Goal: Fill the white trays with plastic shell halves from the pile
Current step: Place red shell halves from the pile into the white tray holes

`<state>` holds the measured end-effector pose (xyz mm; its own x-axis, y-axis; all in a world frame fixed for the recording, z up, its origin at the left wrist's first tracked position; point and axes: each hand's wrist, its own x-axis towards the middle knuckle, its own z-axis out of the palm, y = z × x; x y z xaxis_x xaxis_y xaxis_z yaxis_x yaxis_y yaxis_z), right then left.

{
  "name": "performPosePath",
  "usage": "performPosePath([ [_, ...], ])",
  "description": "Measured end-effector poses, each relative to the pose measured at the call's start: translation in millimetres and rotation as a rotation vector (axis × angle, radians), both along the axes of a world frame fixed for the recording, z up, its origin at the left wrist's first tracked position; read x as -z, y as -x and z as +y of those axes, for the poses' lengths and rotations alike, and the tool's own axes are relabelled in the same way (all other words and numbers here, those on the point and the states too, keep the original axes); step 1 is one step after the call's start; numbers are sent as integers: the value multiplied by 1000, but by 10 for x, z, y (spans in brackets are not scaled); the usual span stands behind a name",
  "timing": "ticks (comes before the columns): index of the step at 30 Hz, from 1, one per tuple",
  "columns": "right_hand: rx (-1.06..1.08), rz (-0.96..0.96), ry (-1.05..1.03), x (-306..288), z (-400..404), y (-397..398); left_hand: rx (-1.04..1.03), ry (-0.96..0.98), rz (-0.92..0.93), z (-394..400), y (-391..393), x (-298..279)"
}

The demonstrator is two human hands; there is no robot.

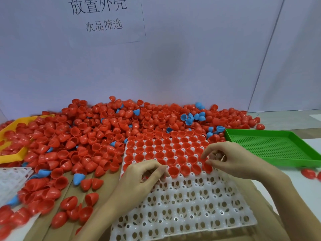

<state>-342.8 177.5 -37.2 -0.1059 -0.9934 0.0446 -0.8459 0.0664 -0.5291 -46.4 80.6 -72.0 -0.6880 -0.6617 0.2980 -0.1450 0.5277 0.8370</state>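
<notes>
Cut off at the bottom edge: white tray [187, 202]. Over its filled far rows, left hand [144, 176] and right hand [231, 159], fingers curled; contents indiscernible. Beyond it, shell pile [104, 129].

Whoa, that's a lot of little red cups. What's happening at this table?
A person is filling a white tray with red shell halves from the big pile behind it. The far rows are filled; the near rows are bare. The left hand and right hand both work at the edge of the filled part, fingers curled; what they hold is unclear. An empty green tray sits to the right.
</notes>
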Motion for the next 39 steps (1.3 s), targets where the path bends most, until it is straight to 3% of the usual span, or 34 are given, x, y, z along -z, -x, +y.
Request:
performPosePath([
  [10,3,12,2,107,-66,-78,20,-56,-56,-24,27,-95],
  [15,0,19,22,132,-81,-50,-163,51,-91,-397,216,-177],
  [19,4,42,23,148,-91,-62,-326,348,-303,-1002,440,-242],
  [23,14,38,13,143,-93,-75,-417,498,-603,-1562,559,-232],
  [29,18,48,17,135,-87,-87,-362,466,-832,-1899,697,-68],
  [31,22,61,9,130,-88,-94,-383,500,-795,-1903,672,-7],
  [34,31,77,-2,120,-86,-107,-472,515,-503,-1797,586,-21],
  [37,50,98,21,100,-79,-112,-373,461,-186,-1519,459,-166],
  [39,71,106,66,85,-76,-126,-316,458,-67,-1238,361,-275],
])
